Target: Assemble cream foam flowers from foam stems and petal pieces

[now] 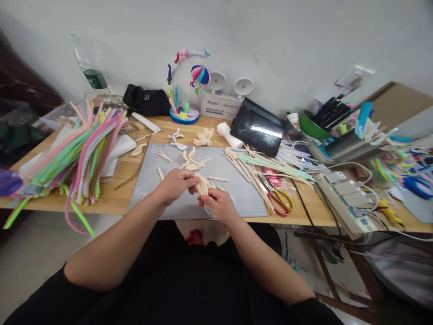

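Between my two hands is a cream petal-shaped piece (202, 184) that looks made of fuzzy pipe cleaners. My left hand (180, 184) pinches its upper left side. The lower right part is held in the closed fingers of my right hand (217, 203), and a thin end sticks out below. Both hands are over the grey cutting mat (152, 180). Just beyond them lie several curved cream petals (191, 162) and short cut cream stems (218, 178). A cream flower shape (204, 136) rests past the mat's far edge.
Bundled colourful pipe cleaners (98, 149) lie at the left. Loose cream and green stems (250, 164), red-and-yellow scissors (281, 201) and a power strip (345, 203) are at the right. At the back stand a balloon ornament (184, 115), a black glossy object (259, 126) and a bottle (91, 72).
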The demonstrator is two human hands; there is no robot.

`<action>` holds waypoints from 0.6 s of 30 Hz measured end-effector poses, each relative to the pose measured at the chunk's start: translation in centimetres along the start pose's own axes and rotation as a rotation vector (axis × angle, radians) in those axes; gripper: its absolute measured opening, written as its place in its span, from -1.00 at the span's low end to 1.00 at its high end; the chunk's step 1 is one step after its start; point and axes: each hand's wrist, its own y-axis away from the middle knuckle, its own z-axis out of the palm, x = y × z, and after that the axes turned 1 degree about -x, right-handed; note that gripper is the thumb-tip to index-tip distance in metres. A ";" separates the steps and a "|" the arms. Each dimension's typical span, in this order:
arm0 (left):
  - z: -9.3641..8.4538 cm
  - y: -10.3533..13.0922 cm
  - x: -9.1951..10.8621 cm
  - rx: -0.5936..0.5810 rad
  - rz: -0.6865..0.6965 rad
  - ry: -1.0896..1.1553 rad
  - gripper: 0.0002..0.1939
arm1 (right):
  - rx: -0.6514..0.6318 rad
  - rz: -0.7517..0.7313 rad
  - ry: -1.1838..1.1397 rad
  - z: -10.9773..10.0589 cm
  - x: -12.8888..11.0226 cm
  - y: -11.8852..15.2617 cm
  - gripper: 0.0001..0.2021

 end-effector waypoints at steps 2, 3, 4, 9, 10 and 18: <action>-0.5 -0.5 0.0 -0.052 -0.020 -0.018 -0.78 | -0.048 -0.009 -0.008 -0.2 0.2 -0.4 -0.79; -0.8 -0.7 0.0 -0.069 -0.027 -0.045 -0.78 | -0.076 -0.012 -0.012 -0.3 0.3 -0.7 -0.80; -1.1 -1.0 0.0 -0.083 -0.029 -0.074 -0.78 | -0.101 -0.013 -0.015 -0.6 0.4 -0.9 -0.81; -3.3 -3.9 0.6 0.126 0.040 -0.057 -0.81 | -0.030 -0.025 0.100 -3.9 0.2 -3.6 -0.83; -3.7 -4.7 0.7 0.230 0.067 -0.037 -0.81 | 0.019 -0.039 0.167 -5.0 0.3 -4.6 -0.82; -3.2 -9.6 -2.0 0.574 0.120 0.134 -0.85 | 0.046 -0.080 0.287 -10.0 3.6 -13.1 -0.76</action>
